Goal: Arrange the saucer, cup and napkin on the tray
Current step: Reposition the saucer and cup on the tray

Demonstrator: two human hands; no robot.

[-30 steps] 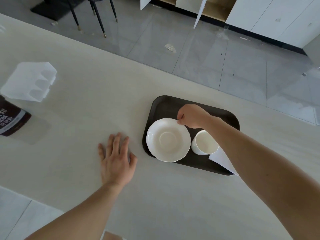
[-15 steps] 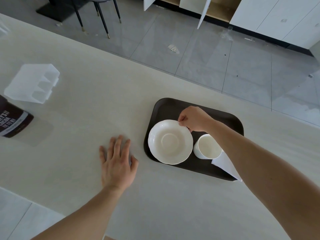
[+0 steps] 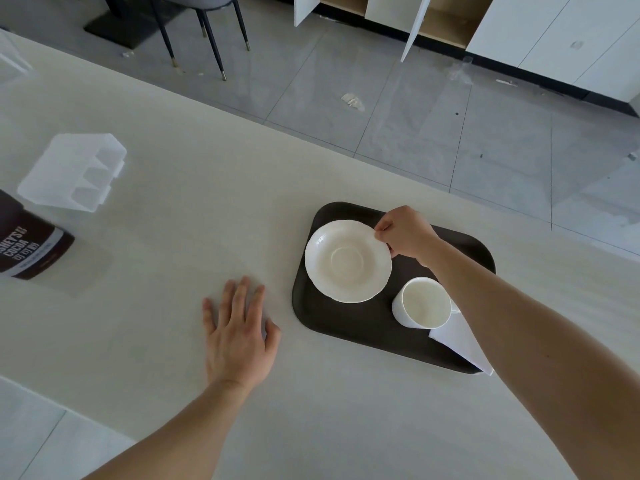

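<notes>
A dark brown tray [image 3: 332, 320] lies on the pale table. A white scalloped saucer [image 3: 347, 260] sits tilted over the tray's far left part, and my right hand [image 3: 405, 232] pinches its far right rim. A white cup [image 3: 421, 303] stands upright on the tray to the right of the saucer. A folded white napkin [image 3: 460, 341] lies at the tray's near right corner, partly under my right forearm and sticking past the tray's edge. My left hand [image 3: 239, 330] rests flat on the table left of the tray, fingers spread, holding nothing.
A brown cocoa tin [image 3: 27, 247] lies at the far left of the table. A translucent plastic box [image 3: 72, 171] sits behind it. The table's far edge runs diagonally above the tray, with grey floor, chair legs [image 3: 211, 46] and white cabinets beyond.
My right hand has moved the saucer from the tray's near left toward its far left, with the rim lifted. The cup, napkin and left hand stay in place.
</notes>
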